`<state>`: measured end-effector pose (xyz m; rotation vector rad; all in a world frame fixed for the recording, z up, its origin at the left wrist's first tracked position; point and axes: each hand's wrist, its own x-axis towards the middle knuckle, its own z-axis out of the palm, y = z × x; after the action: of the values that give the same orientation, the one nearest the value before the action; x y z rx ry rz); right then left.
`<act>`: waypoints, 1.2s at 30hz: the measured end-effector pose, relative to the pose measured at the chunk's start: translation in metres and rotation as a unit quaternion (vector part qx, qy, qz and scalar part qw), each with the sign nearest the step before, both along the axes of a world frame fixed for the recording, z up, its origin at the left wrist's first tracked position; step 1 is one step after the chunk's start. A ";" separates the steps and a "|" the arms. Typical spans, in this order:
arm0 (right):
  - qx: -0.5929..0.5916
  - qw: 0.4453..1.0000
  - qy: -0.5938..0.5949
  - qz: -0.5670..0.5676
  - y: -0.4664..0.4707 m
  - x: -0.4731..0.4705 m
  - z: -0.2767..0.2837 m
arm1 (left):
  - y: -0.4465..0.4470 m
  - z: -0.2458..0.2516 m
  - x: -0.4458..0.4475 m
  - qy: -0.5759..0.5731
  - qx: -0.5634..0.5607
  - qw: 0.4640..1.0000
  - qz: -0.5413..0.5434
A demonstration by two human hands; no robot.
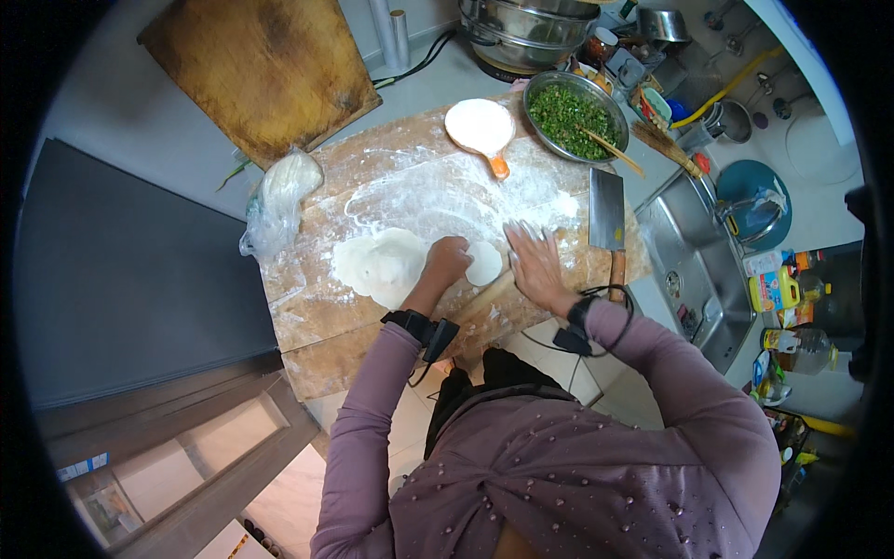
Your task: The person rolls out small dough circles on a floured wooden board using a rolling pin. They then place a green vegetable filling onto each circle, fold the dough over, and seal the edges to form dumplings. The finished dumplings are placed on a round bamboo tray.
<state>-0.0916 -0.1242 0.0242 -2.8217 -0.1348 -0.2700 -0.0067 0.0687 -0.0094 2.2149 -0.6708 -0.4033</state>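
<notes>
My left hand [447, 264] has its fingers closed at the left edge of a small flat dough round [484, 264] on the floured wooden board [328, 321]. My right hand [534, 264] lies palm down just right of that round, fingers stretched forward. Under its heel runs what looks like a wooden rolling pin [489, 292], partly covered. Left of my left hand, thin dough wrappers [380, 264] lie in an overlapping pile. Flour fills an orange-handled scoop or ladle [480, 126] at the board's far side. A cleaver [606, 209] rests at the right.
A steel bowl of chopped greens [574, 115] with chopsticks stands at the board's far right corner. Plastic-wrapped dough [283, 202] sits at the left edge. Behind are a large cutting board [265, 70] and a steamer [527, 35]. A steel sink [698, 258] lies to the right.
</notes>
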 end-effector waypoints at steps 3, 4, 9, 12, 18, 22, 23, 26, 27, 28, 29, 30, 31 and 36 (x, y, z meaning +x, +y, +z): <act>0.009 0.999 -0.034 0.009 0.006 0.013 0.000 | -0.005 0.002 -0.007 -0.090 0.012 0.996 -0.013; 0.000 0.999 -0.050 0.008 0.009 0.020 0.000 | -0.009 0.004 -0.008 -0.084 0.041 0.996 0.006; -0.038 0.999 0.037 0.007 0.006 0.001 0.006 | -0.007 0.014 -0.014 -0.043 -0.030 0.996 0.073; -0.025 0.999 0.030 0.004 0.004 -0.012 0.008 | -0.005 0.012 -0.017 -0.043 0.028 0.999 0.018; -0.044 0.998 0.045 0.021 0.000 -0.017 0.002 | -0.016 -0.001 -0.030 -0.066 -0.013 0.995 0.080; -0.018 0.999 0.036 0.009 -0.001 -0.030 -0.002 | -0.011 0.002 -0.034 0.049 -0.022 0.998 0.019; -0.006 0.999 0.037 -0.006 0.000 -0.033 -0.003 | -0.012 0.004 -0.037 0.056 -0.006 0.998 -0.003; 0.004 0.999 0.035 -0.003 0.000 -0.044 -0.002 | -0.016 0.008 -0.041 -0.025 -0.001 0.999 0.026; 0.007 1.000 0.008 0.026 -0.002 -0.047 -0.003 | -0.018 0.007 -0.043 -0.030 -0.022 0.999 0.025; 0.007 0.998 0.058 0.021 -0.006 -0.053 -0.004 | -0.016 0.006 -0.041 -0.020 -0.028 0.999 0.039; 0.008 0.998 0.058 0.027 -0.010 -0.059 -0.005 | -0.013 0.004 -0.038 -0.006 -0.023 0.999 0.041; -0.007 0.996 0.086 0.035 -0.016 -0.064 -0.006 | -0.008 0.003 -0.035 0.011 -0.020 0.999 0.038; -0.032 0.990 0.132 0.041 -0.022 -0.072 -0.008 | -0.001 0.002 -0.030 0.026 -0.009 0.999 0.046; 0.037 0.987 0.059 0.146 -0.042 -0.084 -0.011 | 0.024 0.015 -0.033 0.429 -0.304 0.837 0.152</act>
<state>-0.1761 -0.1665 0.0128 -2.6881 -0.4954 -0.0400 -0.0401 0.0928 0.0051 1.2860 0.0646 -0.8106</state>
